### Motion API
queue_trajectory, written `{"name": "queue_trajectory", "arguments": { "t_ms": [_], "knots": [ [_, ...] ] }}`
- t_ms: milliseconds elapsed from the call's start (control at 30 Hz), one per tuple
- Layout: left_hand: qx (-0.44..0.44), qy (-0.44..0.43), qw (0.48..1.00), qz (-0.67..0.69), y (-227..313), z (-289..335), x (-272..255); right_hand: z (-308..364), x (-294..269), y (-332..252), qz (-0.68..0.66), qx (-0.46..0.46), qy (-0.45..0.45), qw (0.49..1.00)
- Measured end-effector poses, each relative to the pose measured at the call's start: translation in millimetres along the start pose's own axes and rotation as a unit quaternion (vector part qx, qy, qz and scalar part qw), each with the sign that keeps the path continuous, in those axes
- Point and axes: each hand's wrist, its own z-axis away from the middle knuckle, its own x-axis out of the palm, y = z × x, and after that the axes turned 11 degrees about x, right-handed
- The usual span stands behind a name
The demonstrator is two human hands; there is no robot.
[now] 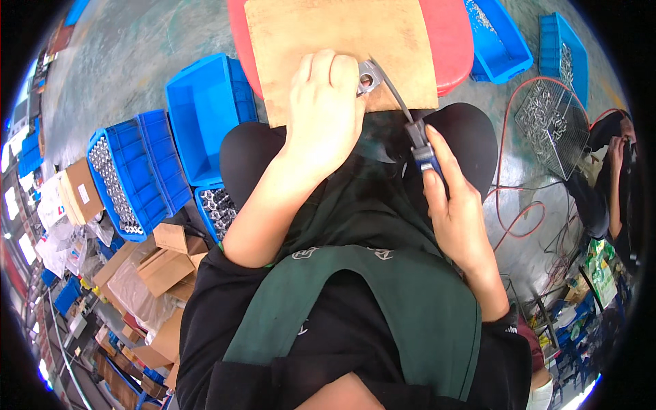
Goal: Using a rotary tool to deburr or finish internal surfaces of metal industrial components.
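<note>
My left hand (324, 113) presses a small grey metal part (370, 77) with a round hole onto a tan board (342, 31). Its fingers are curled, and part of the piece is hidden beneath them. In my right hand (456, 212) is the dark blue and black handle of a file (425, 156). The file's thin, slightly curved dark blade (394, 90) reaches up to the right edge of the metal part; whether it touches I cannot tell. The board lies on a red stool (454, 44) in front of my knees.
Blue crates stand left of me: one holds metal parts (113, 184), another (195, 102) is by the stool. Further blue bins (502, 51) stand at the far right, near a wire basket (552, 123) of small parts. A red hose (501, 150) crosses the floor; a person (608, 178) sits beyond.
</note>
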Motion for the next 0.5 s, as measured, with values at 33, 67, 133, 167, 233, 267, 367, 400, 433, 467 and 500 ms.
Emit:
{"name": "queue_trajectory", "arguments": {
  "t_ms": [33,67,133,167,233,267,367,400,433,467,500],
  "knots": [
    [0.004,0.001,1.000,-0.007,-0.2,0.9,0.4,5.9,-2.4,0.7,0.007,0.031,-0.010,0.999],
    [0.004,-0.001,1.000,-0.006,0.2,0.9,0.5,8.6,-3.8,1.3,0.014,0.062,-0.021,0.998],
    [0.000,-0.010,1.000,0.002,1.8,0.7,-1.0,8.2,-4.0,2.5,0.012,0.047,-0.016,0.999],
    [0.001,-0.011,1.000,0.000,1.9,1.1,-1.4,6.9,-3.6,2.9,0.011,0.031,-0.010,0.999],
    [0.004,0.000,1.000,-0.007,2.2,-0.2,0.6,-3.3,-0.3,2.2,-0.001,0.011,-0.005,1.000],
    [0.006,0.000,1.000,-0.008,3.1,-0.4,1.1,-10.1,2.1,1.2,-0.013,-0.009,0.000,1.000],
    [0.011,0.005,1.000,-0.020,4.2,0.0,1.3,-26.0,4.6,-4.7,-0.027,-0.034,0.002,0.999],
    [0.005,0.001,1.000,-0.016,3.7,-0.2,2.2,-28.4,4.3,-5.7,-0.027,-0.034,0.000,0.999],
    [0.000,-0.004,1.000,-0.012,3.1,-0.4,3.4,-26.4,3.7,-4.1,-0.028,-0.035,0.001,0.999],
    [0.002,-0.003,1.000,-0.011,1.9,-0.3,4.9,-21.1,2.9,-0.7,-0.030,-0.021,-0.005,0.999],
    [0.002,0.004,1.000,-0.007,0.8,1.3,4.8,-14.7,2.1,2.6,-0.032,-0.008,-0.013,0.999]
  ]
}}
